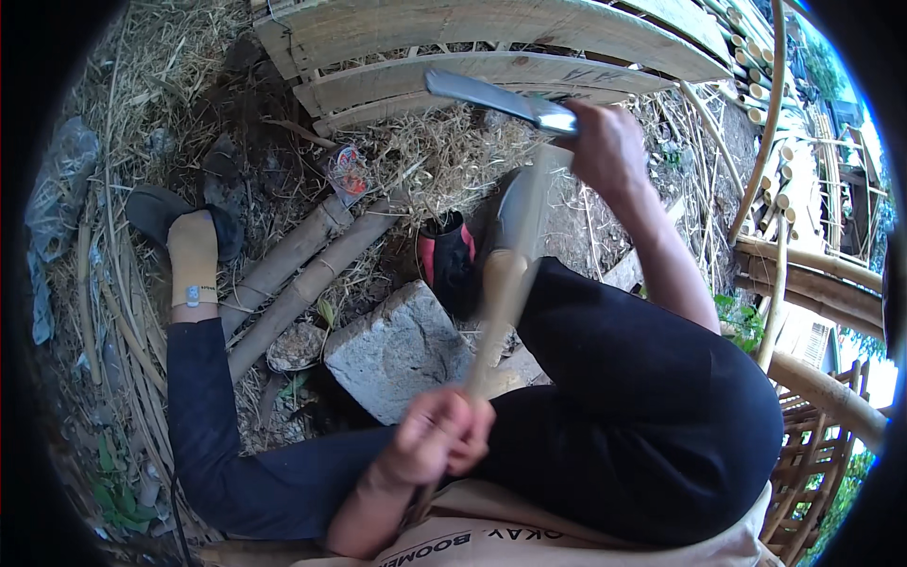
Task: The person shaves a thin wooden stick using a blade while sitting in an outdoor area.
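Note:
My left hand [436, 437] is closed around the near end of a long pale strip [504, 326] that looks like split bamboo. The strip slants up and away over my bent right leg, blurred by motion. Farther off, my right hand [609, 146] grips a large knife [487, 99] by its handle, which the fingers mostly hide. Its broad grey blade points left, just above the strip's far end. Whether blade and strip touch, I cannot tell.
Below my legs sits a rough grey stone block [392, 350]. Bamboo poles [312, 260] lie on straw-strewn ground beside my left foot. A slatted wooden crate [491, 80] stands ahead, with stacked bamboo [770, 170] to the right. A black and pink object [447, 253] lies near my right foot.

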Demonstrator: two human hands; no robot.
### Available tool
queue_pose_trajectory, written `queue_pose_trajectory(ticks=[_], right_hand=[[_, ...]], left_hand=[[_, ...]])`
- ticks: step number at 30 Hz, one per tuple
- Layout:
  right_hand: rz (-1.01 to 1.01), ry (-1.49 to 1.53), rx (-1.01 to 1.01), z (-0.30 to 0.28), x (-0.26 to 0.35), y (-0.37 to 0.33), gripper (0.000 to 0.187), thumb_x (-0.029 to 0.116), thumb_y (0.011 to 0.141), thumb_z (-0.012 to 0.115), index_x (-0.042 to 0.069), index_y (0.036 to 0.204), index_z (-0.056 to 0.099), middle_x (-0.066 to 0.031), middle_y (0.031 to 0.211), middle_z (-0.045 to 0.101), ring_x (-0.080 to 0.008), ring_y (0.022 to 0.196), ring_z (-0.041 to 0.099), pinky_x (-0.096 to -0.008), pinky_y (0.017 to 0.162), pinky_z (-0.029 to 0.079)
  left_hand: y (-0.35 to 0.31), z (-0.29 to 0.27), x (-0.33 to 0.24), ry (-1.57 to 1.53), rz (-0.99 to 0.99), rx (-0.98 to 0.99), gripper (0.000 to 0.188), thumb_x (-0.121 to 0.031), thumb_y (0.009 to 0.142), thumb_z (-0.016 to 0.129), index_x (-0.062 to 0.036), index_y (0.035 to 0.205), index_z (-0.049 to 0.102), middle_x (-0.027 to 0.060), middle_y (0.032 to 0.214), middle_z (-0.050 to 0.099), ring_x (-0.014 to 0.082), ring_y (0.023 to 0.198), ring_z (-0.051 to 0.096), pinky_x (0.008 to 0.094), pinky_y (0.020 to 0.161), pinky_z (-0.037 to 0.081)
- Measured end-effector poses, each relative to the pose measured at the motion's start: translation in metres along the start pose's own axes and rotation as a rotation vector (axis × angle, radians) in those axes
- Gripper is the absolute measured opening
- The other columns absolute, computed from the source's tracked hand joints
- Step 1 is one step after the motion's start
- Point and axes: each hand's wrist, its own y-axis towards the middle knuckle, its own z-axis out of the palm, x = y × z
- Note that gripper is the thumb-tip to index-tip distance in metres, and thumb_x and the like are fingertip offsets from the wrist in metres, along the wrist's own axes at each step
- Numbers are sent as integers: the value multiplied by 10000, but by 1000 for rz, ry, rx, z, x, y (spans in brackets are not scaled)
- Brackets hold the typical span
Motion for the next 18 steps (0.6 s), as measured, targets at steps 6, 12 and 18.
queue_pose_trajectory(ticks=[6,12,18], right_hand=[[153,272,-38,-18,-7,-27,258,245,936,723,-9,893,741,-184,639,654,-251,560,661,-374,606,516],[-218,417,233,-21,11,-42,141,38,657,690,38,798,703,-183,658,644,-368,638,677,-419,588,517],[-348,289,333,-1,44,-40,199,152,641,760,96,825,705,-132,690,679,-356,681,689,-472,648,550]], left_hand=[[1,-13,-6,-319,-95,45,390,-412,1097,412,-60,938,469,-42,617,306,26,463,240,214,393,187],[4,-27,-20,-315,9,2,377,-370,1107,394,-52,912,447,-41,565,293,27,395,209,229,342,145],[10,-33,-30,-293,115,-47,351,-349,1120,351,-75,912,419,-59,549,265,14,375,171,219,318,131]])
